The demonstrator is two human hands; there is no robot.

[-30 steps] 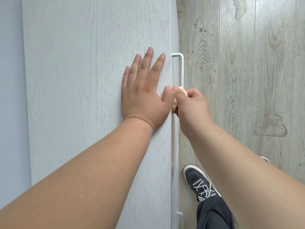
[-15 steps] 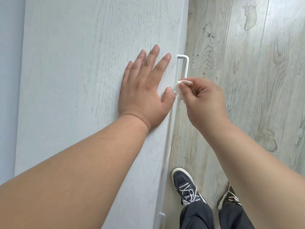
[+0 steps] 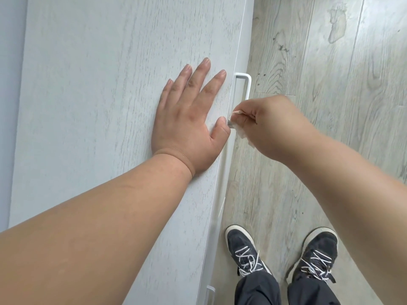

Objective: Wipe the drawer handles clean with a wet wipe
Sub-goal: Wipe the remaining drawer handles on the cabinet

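A white bar handle point(image 3: 246, 86) sticks out from the front of a pale grey wood-grain drawer unit point(image 3: 110, 84), seen from above. My left hand point(image 3: 189, 119) lies flat on the unit's top, fingers straight, thumb at the front edge. My right hand point(image 3: 271, 126) pinches a crumpled white wet wipe point(image 3: 239, 129) and holds it against the lower stretch of the handle, which it hides. Only the handle's upper end shows above my fingers.
The end of a second white handle point(image 3: 210, 290) shows at the unit's bottom front edge. Grey wood-plank floor point(image 3: 330, 62) fills the right side. My two dark laced shoes point(image 3: 244, 252) stand on the floor beside the unit. A pale wall point(image 3: 8, 84) borders the left.
The view has tilted so both my shoes now show. My right hand with the wipe stays at about the same place on the handle. My left hand stays flat on the top.
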